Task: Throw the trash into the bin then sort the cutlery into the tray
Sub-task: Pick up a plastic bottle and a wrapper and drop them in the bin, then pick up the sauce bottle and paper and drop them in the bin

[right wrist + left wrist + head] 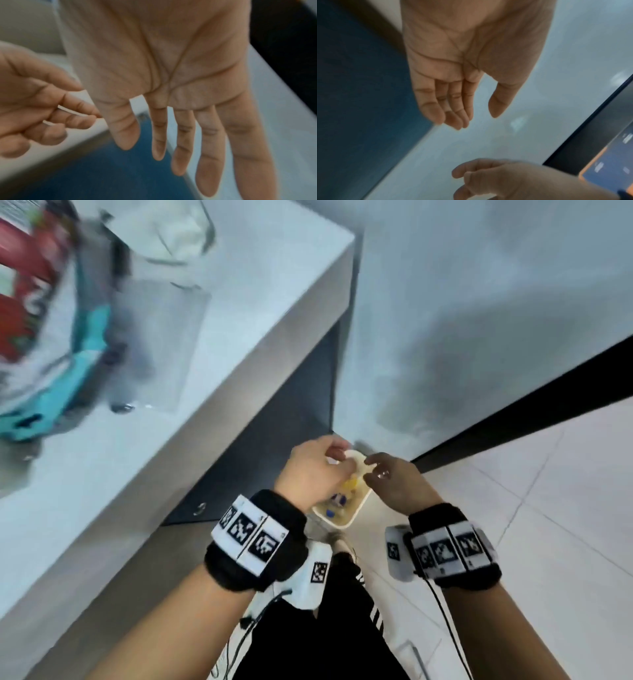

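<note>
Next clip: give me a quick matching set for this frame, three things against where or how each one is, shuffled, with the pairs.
Things:
1. bin
2. teal and red packet
3. right hand

Places or states:
A. lying on the white table
B. open and empty, held above the bin
C. on the floor beside the table, trash inside

Pairs: 1-C, 2-A, 3-B

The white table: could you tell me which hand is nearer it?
Left. The left hand is beside the table end; the right hand is farther out, toward the tiled floor.
</note>
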The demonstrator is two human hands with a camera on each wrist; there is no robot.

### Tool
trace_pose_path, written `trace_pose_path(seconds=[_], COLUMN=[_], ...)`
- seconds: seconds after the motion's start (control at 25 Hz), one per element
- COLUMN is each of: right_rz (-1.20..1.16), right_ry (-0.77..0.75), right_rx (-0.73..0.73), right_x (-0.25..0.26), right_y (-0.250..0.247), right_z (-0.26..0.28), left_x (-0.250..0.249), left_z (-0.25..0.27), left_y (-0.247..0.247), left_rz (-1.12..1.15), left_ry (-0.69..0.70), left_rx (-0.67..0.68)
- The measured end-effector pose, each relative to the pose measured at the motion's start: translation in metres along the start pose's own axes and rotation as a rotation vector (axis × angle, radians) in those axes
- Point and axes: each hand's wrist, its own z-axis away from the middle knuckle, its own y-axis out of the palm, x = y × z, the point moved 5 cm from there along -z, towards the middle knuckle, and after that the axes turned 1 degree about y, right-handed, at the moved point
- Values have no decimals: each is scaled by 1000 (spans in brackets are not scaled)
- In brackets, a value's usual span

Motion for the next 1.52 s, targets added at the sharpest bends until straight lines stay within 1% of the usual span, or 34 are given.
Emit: trace_pose_path(seconds=[0.12,0.2,0.28,0.36,0.44,0.52,0.64,0.72,0.84,0.96,1.08,1.2,1.32,1.4,1.48,1.52], right_rz=[23,101,149,197,230,272,367,418,539,699,718,682,582,506,357,265], right_ry=[-237,-419,-549,-635,-654,-652,-647,-636,-634,-640,-591,-578,-565,-588,-622,-626], right_rx=[-25,-48,-71,-99,-99,-85,-65,-79,-139,-106,-142,-194,-176,-168,-201,-232], right_x=[80,136,182,219,246,268,301,322,349,364,364,366,366,365,364,360], right_y=[-55,-87,-109,-119,-118,-107,-88,-79,-73,-63,-55,-57,-63,-67,-79,-89], right_z=[57,82,95,95,85,69,43,25,-2,-25,-36,-44,-46,-41,-30,-25], left_x=[-48,-71,-79,-74,-63,-50,-38,-35,-33,-31,-30,-31,-35,-45,-60,-69], left_z=[67,103,132,150,155,152,140,128,109,92,77,69,68,74,86,92], left_y=[-75,-127,-166,-196,-215,-231,-259,-281,-305,-320,-326,-328,-333,-339,-341,-337], left_rz=[79,92,78,59,-12,-107,-176,-234,-333,-343,-390,-417,-287,-205,-148,-118], left_ry=[102,113,109,82,13,-54,-121,-180,-240,-247,-257,-264,-231,-177,-79,-23], left_rx=[-186,-363,-529,-662,-723,-751,-767,-779,-732,-688,-649,-618,-587,-637,-707,-721])
